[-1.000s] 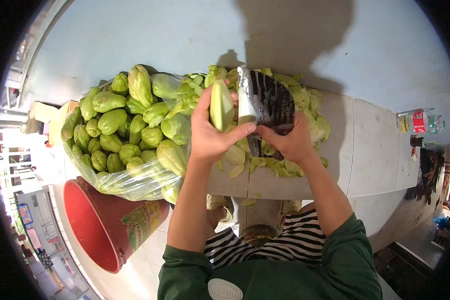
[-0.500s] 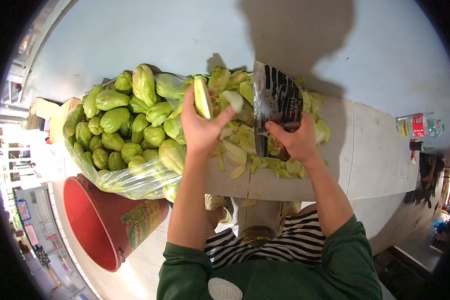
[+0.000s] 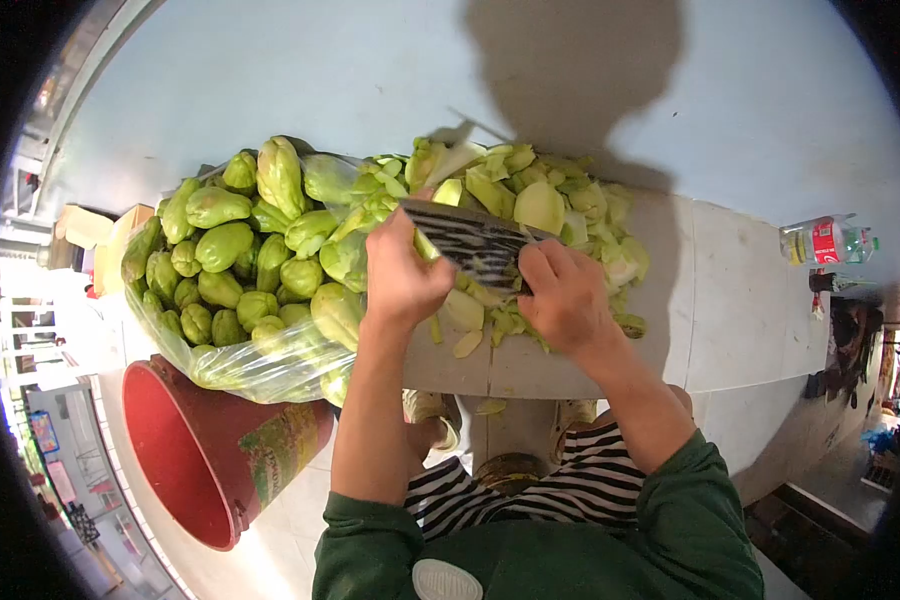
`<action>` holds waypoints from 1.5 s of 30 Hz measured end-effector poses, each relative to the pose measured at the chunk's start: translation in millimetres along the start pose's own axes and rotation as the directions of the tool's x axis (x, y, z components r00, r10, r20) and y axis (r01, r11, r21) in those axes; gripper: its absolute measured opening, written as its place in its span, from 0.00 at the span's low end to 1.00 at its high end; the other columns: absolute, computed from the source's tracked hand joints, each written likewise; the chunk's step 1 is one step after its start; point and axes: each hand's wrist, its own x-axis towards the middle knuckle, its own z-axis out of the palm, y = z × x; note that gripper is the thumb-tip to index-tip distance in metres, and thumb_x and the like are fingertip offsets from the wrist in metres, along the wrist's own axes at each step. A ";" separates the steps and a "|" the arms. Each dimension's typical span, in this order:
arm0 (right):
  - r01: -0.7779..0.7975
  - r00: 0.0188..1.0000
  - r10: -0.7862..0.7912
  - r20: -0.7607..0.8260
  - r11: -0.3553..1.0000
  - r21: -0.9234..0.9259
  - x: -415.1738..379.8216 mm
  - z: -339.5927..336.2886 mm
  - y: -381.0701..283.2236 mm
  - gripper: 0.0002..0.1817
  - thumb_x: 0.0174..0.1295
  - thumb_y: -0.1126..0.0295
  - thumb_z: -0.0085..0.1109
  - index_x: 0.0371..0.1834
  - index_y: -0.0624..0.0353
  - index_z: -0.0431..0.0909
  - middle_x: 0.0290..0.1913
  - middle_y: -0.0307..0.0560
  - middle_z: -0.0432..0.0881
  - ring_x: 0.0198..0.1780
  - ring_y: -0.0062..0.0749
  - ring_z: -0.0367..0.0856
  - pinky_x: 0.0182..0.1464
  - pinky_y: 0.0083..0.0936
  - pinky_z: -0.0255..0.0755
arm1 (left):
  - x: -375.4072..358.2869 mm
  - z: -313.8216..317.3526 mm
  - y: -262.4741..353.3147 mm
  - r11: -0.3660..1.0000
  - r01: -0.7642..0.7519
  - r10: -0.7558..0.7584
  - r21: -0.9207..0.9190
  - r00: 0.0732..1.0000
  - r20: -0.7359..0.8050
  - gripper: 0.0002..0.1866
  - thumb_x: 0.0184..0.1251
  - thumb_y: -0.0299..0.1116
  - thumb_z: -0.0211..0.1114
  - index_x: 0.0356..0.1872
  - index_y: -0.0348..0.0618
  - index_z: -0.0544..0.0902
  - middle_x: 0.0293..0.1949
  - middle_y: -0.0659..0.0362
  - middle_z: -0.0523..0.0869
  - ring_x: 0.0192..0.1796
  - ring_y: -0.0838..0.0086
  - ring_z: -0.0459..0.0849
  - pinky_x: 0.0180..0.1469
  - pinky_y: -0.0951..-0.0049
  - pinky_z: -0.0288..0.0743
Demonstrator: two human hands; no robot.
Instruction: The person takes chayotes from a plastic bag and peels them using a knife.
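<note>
While leaning over the bench (image 3: 740, 290): right hand (image 3: 562, 298) gripping cleaver (image 3: 470, 240) tight, left hand (image 3: 402, 275) closing on a chayote (image 3: 428, 245) piece beside the peels (image 3: 560, 210).

Red bucket (image 3: 185, 455) sits low on the left, plastic bottle (image 3: 820, 242) lies far right on the tiled worktop (image 3: 740, 300), cardboard box (image 3: 105, 232) far left.

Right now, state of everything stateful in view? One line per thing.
cleaver: gripped by the right hand, blade tilted flat over the pile
left hand: closed at the blade's far end; what it holds is hidden
cut pieces: peeled, heaped loose on the counter
whole chayotes: unpeeled, piled in an open plastic bag
red bucket: upright on the floor, open
bottle: lying on its side, capped
</note>
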 end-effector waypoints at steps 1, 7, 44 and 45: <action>0.037 0.999 -0.038 -0.015 0.998 -0.055 0.3 -2.4 -2.3 0.13 0.46 0.73 0.62 0.37 0.56 0.73 0.31 0.44 0.76 0.32 0.46 0.81 0.33 0.36 0.76 | 0.0 -0.6 -0.5 1.000 -0.029 0.029 0.000 1.000 -0.002 0.24 0.43 0.25 0.62 0.48 0.34 0.80 0.38 0.43 0.85 0.44 0.50 0.85 0.47 0.67 0.77; -0.103 0.994 0.105 0.024 0.991 -0.085 2.3 -15.5 -1.6 0.10 0.49 0.73 0.60 0.36 0.56 0.74 0.31 0.48 0.77 0.32 0.46 0.82 0.32 0.38 0.76 | -11.2 -14.7 30.0 0.985 -0.037 0.025 0.166 0.997 0.076 0.26 0.42 0.24 0.61 0.49 0.34 0.79 0.40 0.42 0.84 0.44 0.48 0.84 0.47 0.63 0.78; -0.187 0.898 0.278 -0.343 0.943 0.274 -67.4 -102.3 -50.9 0.10 0.62 0.70 0.61 0.27 0.62 0.72 0.18 0.53 0.74 0.18 0.46 0.72 0.23 0.35 0.64 | -115.5 -126.8 56.9 -0.151 0.090 -0.459 -0.984 0.875 0.150 0.14 0.72 0.31 0.47 0.53 0.38 0.75 0.32 0.56 0.81 0.31 0.77 0.77 0.29 0.79 0.69; -0.206 0.886 0.297 -0.357 0.940 0.272 -69.0 -109.6 -48.2 0.10 0.61 0.70 0.61 0.27 0.62 0.72 0.17 0.52 0.74 0.17 0.44 0.71 0.23 0.34 0.64 | -123.3 -149.4 43.5 -0.134 -0.030 -0.524 -0.991 0.850 0.045 0.13 0.72 0.31 0.50 0.52 0.37 0.75 0.35 0.55 0.80 0.34 0.77 0.78 0.32 0.78 0.69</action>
